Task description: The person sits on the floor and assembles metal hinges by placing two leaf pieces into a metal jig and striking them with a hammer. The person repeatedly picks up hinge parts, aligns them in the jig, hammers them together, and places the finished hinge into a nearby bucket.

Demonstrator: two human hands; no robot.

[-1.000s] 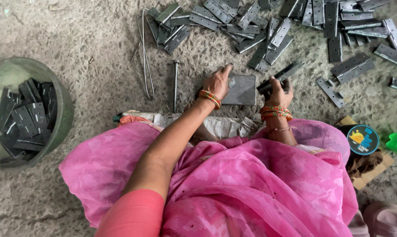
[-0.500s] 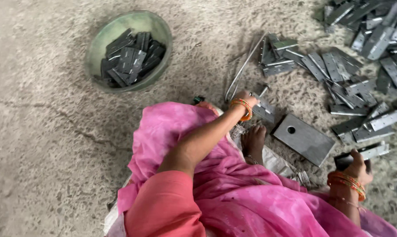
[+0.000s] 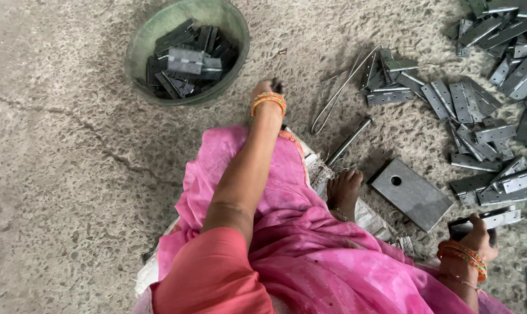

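My left hand (image 3: 267, 92) reaches out toward a green bowl (image 3: 140, 40) that holds several dark metal hinges (image 3: 187, 61). It is just short of the bowl's near rim. I see the hand from the back, and a small dark bit shows beside its fingers. I cannot tell whether it holds anything. At the lower right, my right hand (image 3: 480, 234) grips a dark metal hinge (image 3: 462, 227) close to the floor. It is next to a grey square plate with a hole (image 3: 412, 195).
Several loose grey hinges (image 3: 478, 116) lie scattered over the concrete floor at the right. A thin metal rod (image 3: 348, 141) and a bent wire loop (image 3: 339, 93) lie in front of my pink-clothed lap. My bare foot (image 3: 345, 192) rests beside the plate.
My left arm has stretched toward the bowl, and a pale hinge now lies on top of its contents. My right hand stays low at the right, still gripping a hinge. The view shifted.
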